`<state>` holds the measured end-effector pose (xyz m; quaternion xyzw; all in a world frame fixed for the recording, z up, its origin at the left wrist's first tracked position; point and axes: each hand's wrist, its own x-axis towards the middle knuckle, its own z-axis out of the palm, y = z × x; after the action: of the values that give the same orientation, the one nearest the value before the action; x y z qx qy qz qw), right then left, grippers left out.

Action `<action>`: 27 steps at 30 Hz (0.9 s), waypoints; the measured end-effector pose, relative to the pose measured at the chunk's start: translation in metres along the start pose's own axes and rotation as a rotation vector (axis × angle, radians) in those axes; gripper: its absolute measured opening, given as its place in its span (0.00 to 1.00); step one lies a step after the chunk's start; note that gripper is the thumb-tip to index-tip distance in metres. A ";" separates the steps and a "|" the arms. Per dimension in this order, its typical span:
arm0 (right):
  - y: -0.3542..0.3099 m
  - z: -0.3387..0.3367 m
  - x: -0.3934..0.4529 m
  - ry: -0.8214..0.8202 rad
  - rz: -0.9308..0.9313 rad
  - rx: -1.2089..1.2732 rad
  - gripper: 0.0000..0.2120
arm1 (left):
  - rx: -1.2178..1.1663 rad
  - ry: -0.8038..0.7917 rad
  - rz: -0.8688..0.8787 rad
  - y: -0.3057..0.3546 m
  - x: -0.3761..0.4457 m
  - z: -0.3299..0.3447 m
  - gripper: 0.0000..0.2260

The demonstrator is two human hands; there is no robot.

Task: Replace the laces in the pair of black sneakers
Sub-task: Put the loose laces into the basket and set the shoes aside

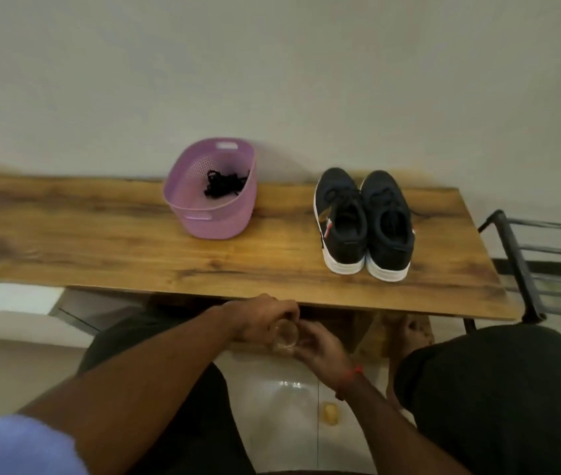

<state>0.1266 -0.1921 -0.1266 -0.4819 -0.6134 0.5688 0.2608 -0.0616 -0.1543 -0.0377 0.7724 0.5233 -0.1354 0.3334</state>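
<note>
While the sneakers [364,222] sit untouched, left hand [258,320] and right hand [320,347] clasp a clear cup [285,335].

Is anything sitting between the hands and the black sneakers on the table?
Nothing visible does. The pair of black sneakers stands on the wooden table, with bare tabletop between it and the near edge. Both hands, left hand and right hand, hold a small clear glass below that edge.

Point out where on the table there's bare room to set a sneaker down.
Bare table left of the basket; a gap between basket and sneakers; a strip along the near edge. Crowded only at the right end around the sneakers.
</note>
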 end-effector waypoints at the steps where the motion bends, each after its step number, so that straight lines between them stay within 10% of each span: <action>1: -0.008 0.001 -0.004 0.023 -0.004 0.052 0.21 | 0.031 0.035 0.027 0.000 -0.009 -0.007 0.23; 7: -0.062 0.000 0.003 0.111 -0.107 0.190 0.16 | -0.035 0.290 0.062 -0.011 -0.067 -0.040 0.28; 14: -0.127 -0.024 0.029 -0.003 -0.246 0.022 0.10 | -0.190 0.996 -0.094 -0.047 -0.107 -0.149 0.21; 27: -0.119 -0.031 0.072 -0.045 -0.264 -0.147 0.16 | 0.049 0.482 -0.485 -0.121 0.017 -0.187 0.22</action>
<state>0.0893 -0.1011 -0.0231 -0.4021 -0.7171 0.4938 0.2833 -0.1896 0.0093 0.0461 0.6430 0.7521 -0.0367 0.1397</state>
